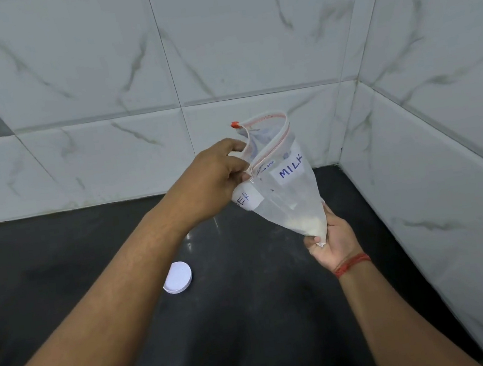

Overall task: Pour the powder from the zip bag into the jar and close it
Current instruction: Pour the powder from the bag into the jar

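Head view: your left hand [215, 180] is pinching the open zip bag [284, 189] at its mouth. Your right hand [330, 238] is gripping its powder-filled bottom corner above the counter [252, 319].

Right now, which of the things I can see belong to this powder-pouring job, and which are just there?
Part of the job:
- zip bag, open at the top, labelled MILK
- powder in its lower corner
- left hand holding the bag near its opening
- right hand pinching the bag's lower corner
- white lid, probably the jar's
The jar itself is not in view.

Just there:
- dark counter
- tiled wall
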